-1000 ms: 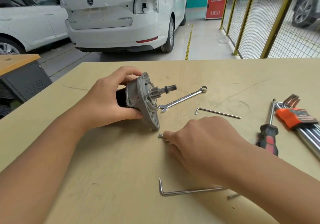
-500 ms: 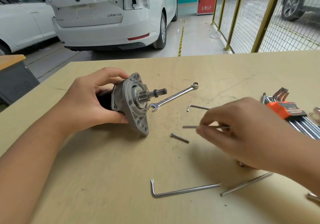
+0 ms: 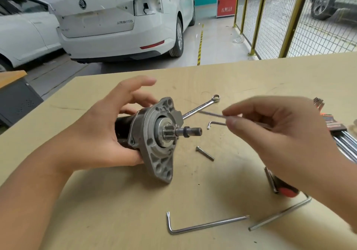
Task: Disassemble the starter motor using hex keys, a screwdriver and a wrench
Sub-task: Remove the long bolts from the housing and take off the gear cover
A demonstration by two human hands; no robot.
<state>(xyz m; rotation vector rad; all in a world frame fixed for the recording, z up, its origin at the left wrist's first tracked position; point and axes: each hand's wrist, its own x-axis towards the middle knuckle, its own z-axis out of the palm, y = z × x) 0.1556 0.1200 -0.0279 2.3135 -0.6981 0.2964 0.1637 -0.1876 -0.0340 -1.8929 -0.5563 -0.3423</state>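
Observation:
The starter motor lies on its side on the wooden table, its grey flange and pinion shaft facing right. My left hand cups its black body from the left, thumb under the housing, fingers spread loosely above it. My right hand hovers to the right of the shaft and pinches a thin hex key, blurred, whose tip points left toward the flange. A loose bolt lies on the table below the shaft.
A combination wrench lies behind the motor. A small hex key sits beside it, two long hex keys lie near the front. A red-black screwdriver and an orange hex key set are at the right. Cars and a yellow fence stand beyond.
My right hand left the bolt on the table, picked up a thin hex key and raised it toward the motor. My left hand has tilted the motor and loosened its fingers.

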